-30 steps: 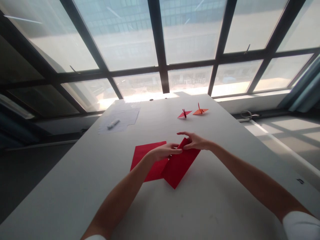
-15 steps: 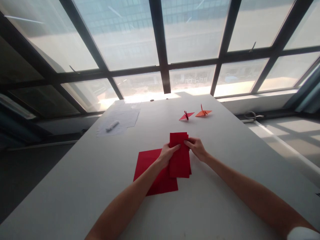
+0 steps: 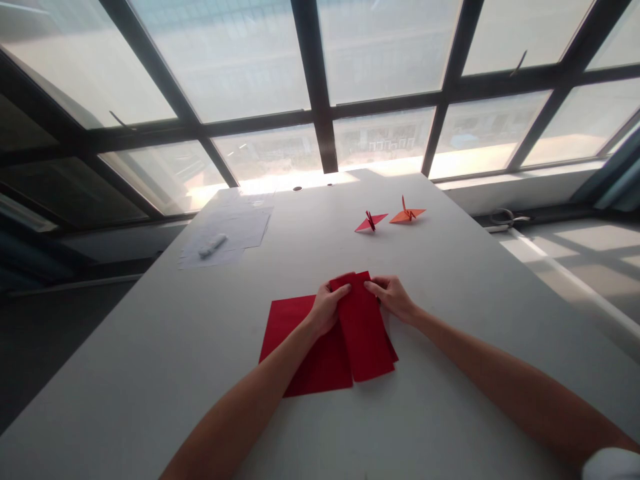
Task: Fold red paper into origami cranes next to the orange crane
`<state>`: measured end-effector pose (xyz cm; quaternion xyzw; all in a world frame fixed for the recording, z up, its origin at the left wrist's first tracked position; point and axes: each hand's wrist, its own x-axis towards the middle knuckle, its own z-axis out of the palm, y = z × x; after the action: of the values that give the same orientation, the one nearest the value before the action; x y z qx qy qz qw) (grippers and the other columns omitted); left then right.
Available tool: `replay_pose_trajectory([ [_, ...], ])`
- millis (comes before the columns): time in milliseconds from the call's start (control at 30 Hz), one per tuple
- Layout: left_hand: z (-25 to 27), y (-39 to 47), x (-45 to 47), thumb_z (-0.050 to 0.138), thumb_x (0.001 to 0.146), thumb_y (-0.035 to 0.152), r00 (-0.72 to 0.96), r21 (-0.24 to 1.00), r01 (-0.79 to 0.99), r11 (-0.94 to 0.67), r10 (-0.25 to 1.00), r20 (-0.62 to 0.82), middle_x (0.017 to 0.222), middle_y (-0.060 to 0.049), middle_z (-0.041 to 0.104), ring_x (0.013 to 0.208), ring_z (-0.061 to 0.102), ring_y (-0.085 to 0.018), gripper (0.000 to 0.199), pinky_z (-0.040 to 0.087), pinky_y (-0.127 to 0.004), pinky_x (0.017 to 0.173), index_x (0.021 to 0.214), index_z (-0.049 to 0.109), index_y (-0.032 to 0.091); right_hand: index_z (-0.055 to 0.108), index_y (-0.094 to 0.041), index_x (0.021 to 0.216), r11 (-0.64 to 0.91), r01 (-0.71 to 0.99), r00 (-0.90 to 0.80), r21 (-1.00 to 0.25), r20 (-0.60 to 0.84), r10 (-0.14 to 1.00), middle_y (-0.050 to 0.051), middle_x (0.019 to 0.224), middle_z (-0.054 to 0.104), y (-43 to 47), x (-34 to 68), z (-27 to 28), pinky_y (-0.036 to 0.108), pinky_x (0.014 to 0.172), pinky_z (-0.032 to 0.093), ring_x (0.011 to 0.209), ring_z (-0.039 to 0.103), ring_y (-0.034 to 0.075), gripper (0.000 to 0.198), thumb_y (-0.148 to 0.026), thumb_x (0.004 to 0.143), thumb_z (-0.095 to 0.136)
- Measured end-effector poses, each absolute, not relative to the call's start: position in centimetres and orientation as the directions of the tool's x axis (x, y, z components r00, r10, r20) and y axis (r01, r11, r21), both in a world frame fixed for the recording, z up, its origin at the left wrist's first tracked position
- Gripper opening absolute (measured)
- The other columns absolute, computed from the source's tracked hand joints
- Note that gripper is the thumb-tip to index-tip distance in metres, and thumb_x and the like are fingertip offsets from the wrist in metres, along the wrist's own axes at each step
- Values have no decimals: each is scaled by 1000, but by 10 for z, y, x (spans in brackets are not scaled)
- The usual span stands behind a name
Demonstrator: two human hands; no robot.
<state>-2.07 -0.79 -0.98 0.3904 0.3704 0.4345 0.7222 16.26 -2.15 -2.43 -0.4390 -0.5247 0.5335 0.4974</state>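
My left hand point(image 3: 327, 308) is closed on the upper left part of the red paper point(image 3: 367, 340), its thumb lying on top. At the upper right edge, my right hand point(image 3: 393, 297) pinches the same paper between thumb and fingers. The piece is a tall rectangle of several layers, fanned slightly apart at the top and lower right. Its lower end tilts to the right. Beneath it and my left forearm lies a larger red sheet point(image 3: 320, 367), flat on the table and partly covered.
A pink-red paper crane point(image 3: 371, 222) and an orange paper crane point(image 3: 408, 214) stand farther back on the white table point(image 3: 440, 407). At the back left, white papers point(image 3: 250, 230) lie under a whitish rolled object point(image 3: 213, 246). Large windows point(image 3: 380, 47) rise behind.
The held red paper has swung its lower end rightward and toward me, and its layers have fanned apart at the top. Both hands keep hold. The camera view has tilted down slightly.
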Motion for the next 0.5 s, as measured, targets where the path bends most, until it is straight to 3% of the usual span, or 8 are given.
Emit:
replay_pose_trajectory([
  [267,-8,-13,-16,80,71,34,343,887,-351,301,922,-177,91,-14,75,77,72,-25,37,57,-40,80,97,70,10,66,-16,68,57,-33,-61,-998,59,996,2,63,61,-25,163,-20,26,54,43,57,53,15,35,-49,80,63],
  [500,-13,-12,-16,81,71,32,333,892,-353,281,929,-160,87,-13,75,76,72,-26,38,58,-41,78,100,72,9,62,-16,64,99,-17,-24,-995,100,995,1,61,57,-26,163,-21,25,51,40,55,49,13,37,-49,82,62],
])
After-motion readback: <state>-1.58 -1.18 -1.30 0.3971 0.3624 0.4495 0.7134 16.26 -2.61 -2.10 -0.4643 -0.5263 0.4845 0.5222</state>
